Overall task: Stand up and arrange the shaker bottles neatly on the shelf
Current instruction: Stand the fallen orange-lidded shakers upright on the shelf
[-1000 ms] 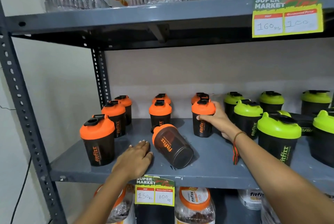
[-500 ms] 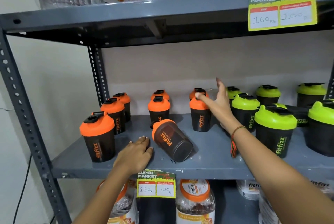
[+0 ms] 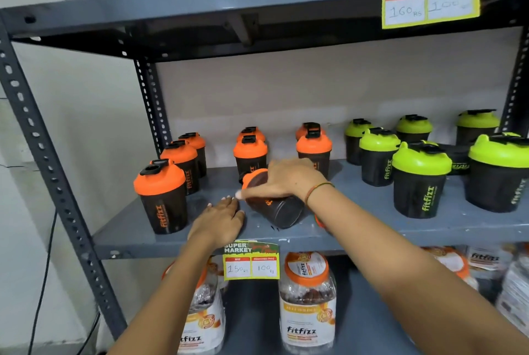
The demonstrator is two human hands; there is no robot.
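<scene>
A grey metal shelf (image 3: 357, 228) holds dark shaker bottles, orange-lidded ones on the left and green-lidded ones (image 3: 420, 180) on the right. One orange-lidded bottle (image 3: 274, 206) lies tipped on its side near the front edge, between the upright orange bottle at front left (image 3: 163, 197) and the green group. The right hand (image 3: 286, 180) reaches over and curls its fingers around the fallen bottle. The left hand (image 3: 219, 220) lies flat, fingers spread, on the shelf just beside it, gripping nothing
</scene>
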